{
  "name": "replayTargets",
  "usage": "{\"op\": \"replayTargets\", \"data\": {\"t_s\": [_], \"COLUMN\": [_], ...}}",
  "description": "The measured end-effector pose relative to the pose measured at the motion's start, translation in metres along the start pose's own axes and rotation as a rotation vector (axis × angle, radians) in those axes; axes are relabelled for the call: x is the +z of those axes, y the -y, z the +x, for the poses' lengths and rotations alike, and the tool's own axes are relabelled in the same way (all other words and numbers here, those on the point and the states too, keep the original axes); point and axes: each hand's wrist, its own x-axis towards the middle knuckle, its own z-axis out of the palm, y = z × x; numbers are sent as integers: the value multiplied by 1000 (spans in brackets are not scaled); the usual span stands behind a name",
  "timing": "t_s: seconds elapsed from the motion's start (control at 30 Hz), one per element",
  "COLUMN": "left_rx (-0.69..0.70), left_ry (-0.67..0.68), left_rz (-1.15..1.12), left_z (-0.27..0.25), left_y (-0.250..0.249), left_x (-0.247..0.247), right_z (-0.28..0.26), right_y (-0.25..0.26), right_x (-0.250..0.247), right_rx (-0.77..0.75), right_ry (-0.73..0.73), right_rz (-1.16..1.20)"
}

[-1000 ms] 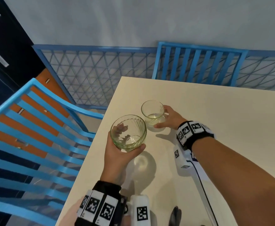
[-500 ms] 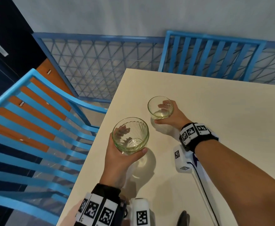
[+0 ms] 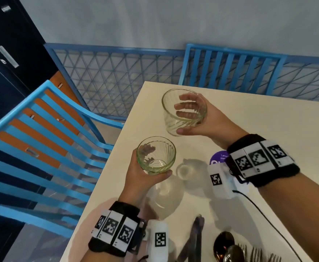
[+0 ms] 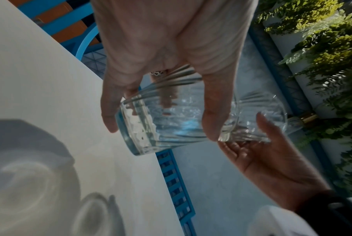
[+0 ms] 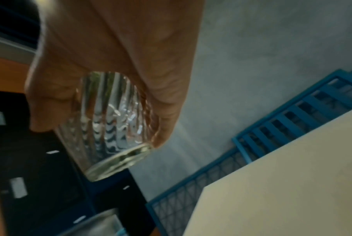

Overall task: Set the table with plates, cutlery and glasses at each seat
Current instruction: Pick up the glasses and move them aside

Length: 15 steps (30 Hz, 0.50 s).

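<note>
Two clear ribbed glasses are held above the cream table (image 3: pixel 268 129). My left hand (image 3: pixel 155 164) grips the greenish glass (image 3: pixel 155 156) upright near the table's left edge, thumb on the near side. My right hand (image 3: pixel 184 120) grips the second glass (image 3: pixel 183 112) farther out, raised and tilted with its mouth toward me. In the left wrist view, fingers (image 4: pixel 213 121) wrap the glass (image 4: pixel 161 124), and the right hand's glass (image 4: pixel 262 115) is just beyond it. In the right wrist view, the glass (image 5: pixel 114 127) sits between thumb and fingers, its base well off the table.
Spoons (image 3: pixel 224 244), forks (image 3: pixel 256 252) and a dark knife (image 3: pixel 194 237) lie at the near edge. A purple round disc (image 3: pixel 218 157) lies under my right wrist. Blue slatted chairs stand at the left (image 3: pixel 41 148) and far side (image 3: pixel 230 69).
My right hand has lifted its glass from the tabletop and tilted it. The left hand keeps its glass at about the same place above the table.
</note>
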Motion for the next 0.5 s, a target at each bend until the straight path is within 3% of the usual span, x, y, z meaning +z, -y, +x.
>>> {"op": "replayTargets", "data": {"t_s": [0.27, 0.5], "left_rx": [-7, -4], "left_ry": [124, 277], "left_rz": [8, -45], "left_z": [-50, -95], "left_y": [-15, -11], "left_x": [25, 45], "right_z": [-99, -157], "right_y": [1, -23], "right_x": [47, 49], "right_rx": [-77, -43], "right_ry": [-49, -181], "right_rz": [-286, -217]}}
